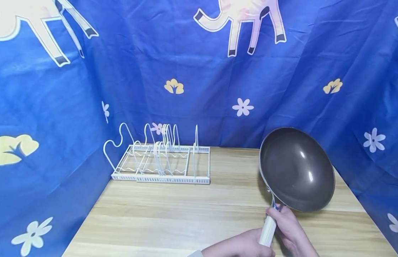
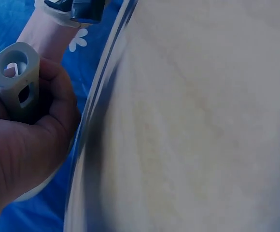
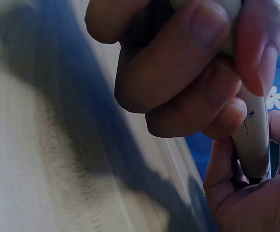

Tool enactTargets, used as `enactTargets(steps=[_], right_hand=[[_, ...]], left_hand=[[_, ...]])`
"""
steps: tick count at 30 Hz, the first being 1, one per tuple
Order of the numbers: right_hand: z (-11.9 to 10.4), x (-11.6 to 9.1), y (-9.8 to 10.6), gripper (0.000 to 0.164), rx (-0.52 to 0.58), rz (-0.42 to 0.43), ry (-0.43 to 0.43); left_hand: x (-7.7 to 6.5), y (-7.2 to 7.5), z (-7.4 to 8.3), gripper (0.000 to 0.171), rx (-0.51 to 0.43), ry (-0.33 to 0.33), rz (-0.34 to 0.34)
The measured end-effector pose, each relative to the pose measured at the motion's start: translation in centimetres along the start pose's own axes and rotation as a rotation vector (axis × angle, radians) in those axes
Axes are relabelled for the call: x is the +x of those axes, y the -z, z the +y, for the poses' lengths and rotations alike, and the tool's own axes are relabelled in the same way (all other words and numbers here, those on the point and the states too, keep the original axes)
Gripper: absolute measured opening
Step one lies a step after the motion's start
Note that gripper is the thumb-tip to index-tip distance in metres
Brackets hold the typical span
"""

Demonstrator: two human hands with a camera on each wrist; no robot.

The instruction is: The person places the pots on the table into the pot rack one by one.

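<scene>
"Where is the pan?"

"At the right side of the surface (image 1: 154, 214). The pan (image 1: 296, 169) is tilted, its dark inside toward the head camera, and it looks raised, though I can't tell whether its underside touches the wood anywhere."

"And who has hold of it?"

"Both hands, on the pale handle (image 1: 268, 230). The right-hand grip (image 1: 289, 226) is curled round it near the pan; the left-hand grip (image 1: 250, 244) is wrapped round the far end, by the hanging hole."

"So how far along would you call it?"

"Partway, I'd judge. Taking hold looks done: the handle is firmly in both hands. Setting the pan down is what seems left."

"What about the white wire rack (image 1: 173, 179)?"

"It stands toward the back left, well apart from the pan, its upright loops raised. Nothing here shows the two touching, so if they belong together, that part isn't done."
</scene>
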State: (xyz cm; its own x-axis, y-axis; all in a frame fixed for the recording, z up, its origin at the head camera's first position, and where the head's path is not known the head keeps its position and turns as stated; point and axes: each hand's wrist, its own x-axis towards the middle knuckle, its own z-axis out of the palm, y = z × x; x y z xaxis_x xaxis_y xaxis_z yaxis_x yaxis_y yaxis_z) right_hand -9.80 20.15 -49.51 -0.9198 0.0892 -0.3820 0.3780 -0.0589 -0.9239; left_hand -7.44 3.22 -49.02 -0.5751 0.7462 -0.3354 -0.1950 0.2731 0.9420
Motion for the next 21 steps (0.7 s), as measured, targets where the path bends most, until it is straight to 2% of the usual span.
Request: enactTargets(steps=[5, 12, 17, 21], right_hand=[[-0.4, -0.3, -0.1, 0.013, -0.022, 0.005, 0.010], [-0.9, -0.6, -0.3, 0.012, -0.046, -0.007, 0.024], [-1.3, -1.1, -0.4, 0.017, -0.096, -0.001, 0.040], [-1.5, -1.4, -0.7, 0.024, -0.156, 0.003, 0.064]], left_hand=[[-0.4, -0.1, 0.2, 0.018, 0.031, -0.023, 0.034], [-0.9, 0.1, 0.2, 0.021, 0.195, -0.084, 0.102], [-1.4, 0.2, 0.2, 0.034, 0.174, -0.143, 0.076], [-1.8, 0.1, 0.4, 0.034, 0.210, -0.161, 0.105]])
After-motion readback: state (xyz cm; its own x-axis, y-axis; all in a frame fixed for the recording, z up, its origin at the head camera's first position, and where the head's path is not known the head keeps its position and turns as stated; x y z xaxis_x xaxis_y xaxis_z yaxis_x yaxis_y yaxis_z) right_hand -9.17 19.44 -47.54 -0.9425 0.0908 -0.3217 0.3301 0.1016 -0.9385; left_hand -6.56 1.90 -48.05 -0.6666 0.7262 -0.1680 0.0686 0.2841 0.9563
